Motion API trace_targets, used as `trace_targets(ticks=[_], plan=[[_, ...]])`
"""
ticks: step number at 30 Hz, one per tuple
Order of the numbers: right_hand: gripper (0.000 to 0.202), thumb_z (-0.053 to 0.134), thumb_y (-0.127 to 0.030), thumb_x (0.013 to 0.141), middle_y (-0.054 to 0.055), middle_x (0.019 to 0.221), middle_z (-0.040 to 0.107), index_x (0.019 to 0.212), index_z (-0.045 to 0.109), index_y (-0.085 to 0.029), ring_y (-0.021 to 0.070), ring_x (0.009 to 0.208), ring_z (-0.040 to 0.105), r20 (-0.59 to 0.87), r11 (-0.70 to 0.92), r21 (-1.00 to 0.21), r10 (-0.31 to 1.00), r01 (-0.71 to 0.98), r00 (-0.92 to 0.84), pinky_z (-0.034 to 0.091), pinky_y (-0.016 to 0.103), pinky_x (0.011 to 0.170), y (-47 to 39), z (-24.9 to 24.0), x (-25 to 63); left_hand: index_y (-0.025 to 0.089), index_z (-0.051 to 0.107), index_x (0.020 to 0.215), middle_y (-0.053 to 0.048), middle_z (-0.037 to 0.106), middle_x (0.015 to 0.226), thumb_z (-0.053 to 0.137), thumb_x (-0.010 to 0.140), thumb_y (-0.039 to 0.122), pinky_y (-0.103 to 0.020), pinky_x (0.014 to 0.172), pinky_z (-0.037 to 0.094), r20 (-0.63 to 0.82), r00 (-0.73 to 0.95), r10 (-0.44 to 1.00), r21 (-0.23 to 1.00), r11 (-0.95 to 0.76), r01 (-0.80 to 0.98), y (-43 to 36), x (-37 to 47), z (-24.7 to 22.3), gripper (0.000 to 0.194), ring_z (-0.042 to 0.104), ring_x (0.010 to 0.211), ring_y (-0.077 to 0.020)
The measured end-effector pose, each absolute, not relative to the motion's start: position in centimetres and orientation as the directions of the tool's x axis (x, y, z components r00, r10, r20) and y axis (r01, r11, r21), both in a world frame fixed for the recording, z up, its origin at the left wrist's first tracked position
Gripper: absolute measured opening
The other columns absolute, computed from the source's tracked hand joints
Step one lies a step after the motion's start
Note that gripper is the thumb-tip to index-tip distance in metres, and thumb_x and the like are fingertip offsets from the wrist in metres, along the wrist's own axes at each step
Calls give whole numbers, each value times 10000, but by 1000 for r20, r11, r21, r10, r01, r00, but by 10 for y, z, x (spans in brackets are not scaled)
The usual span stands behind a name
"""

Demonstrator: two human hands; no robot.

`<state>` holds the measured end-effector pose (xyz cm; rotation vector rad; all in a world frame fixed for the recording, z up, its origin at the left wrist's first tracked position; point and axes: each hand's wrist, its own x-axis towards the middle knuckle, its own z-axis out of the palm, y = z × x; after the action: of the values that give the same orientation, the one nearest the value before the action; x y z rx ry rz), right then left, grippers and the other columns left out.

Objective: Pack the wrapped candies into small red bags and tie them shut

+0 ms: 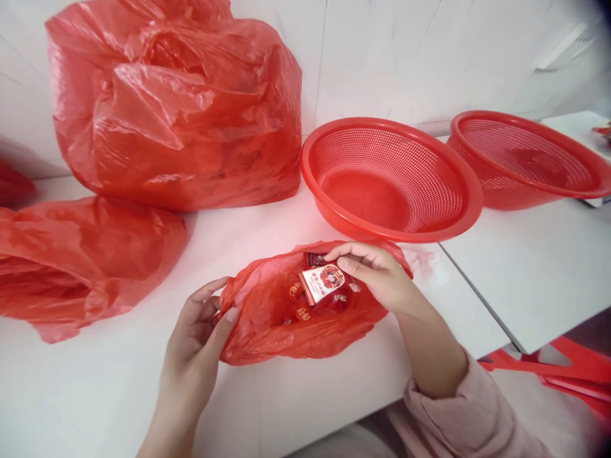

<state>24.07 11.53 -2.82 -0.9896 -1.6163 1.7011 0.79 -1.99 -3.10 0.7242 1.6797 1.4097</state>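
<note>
At the far left of the frame, a slack red bag point(138, 254) lies below a bulging, glossy one point(191, 127) at upper left. Near the lower center, the left hand point(195, 343) pinches the crinkled rim of an open red plastic bag point(305, 340) on the white table point(267, 401); the film looks thin, limp and slippery, best gripped by a gathered edge. Inside it, the right hand's point(377, 273) fingers hold a small white-and-red packet point(323, 281) by its upper end, probably light and flexible. Toward upper right stand two stiff, round, perforated baskets point(394, 178).
</note>
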Motion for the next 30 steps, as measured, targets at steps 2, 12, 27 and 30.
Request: trace_targets(ticks=[2,12,27,30], plan=[[218,579,-380,921,-9,763,592,975,681,-196,76,582,493,-96,-69,-995,841,71,-532,410,217,544,116,-30,241,304,570,1204,15,624,833,707,796,391,-232,610,521,-221,-504,835,975,209,-82,-20,9,-30,439,616,719,-145],[205,623,-407,890,-56,643,450,944,625,-209,65,523,384,-106,-152,-988,822,-36,-559,340,186,493,116,-33,240,307,653,1186,-4,640,990,739,783,366,-205,724,542,-172,-555,814,983,175,-49,-22,10,-34,417,626,866,-134],[208,686,-385,842,-67,594,454,898,601,-204,43,449,340,-180,-318,-937,794,-144,-581,273,152,409,116,-30,241,290,668,1183,-22,692,1169,732,790,396,-238,822,570,-179,-550,816,980,195,-29,-23,12,-33,411,662,1025,-187],[185,686,-369,846,-63,606,477,895,608,-208,42,452,358,-184,-327,-933,796,-152,-577,291,150,414,116,-29,241,292,660,1200,-29,696,1158,734,793,392,-250,815,583,-155,-520,840,986,167,-24,-23,7,-39,425,670,1035,-202]])
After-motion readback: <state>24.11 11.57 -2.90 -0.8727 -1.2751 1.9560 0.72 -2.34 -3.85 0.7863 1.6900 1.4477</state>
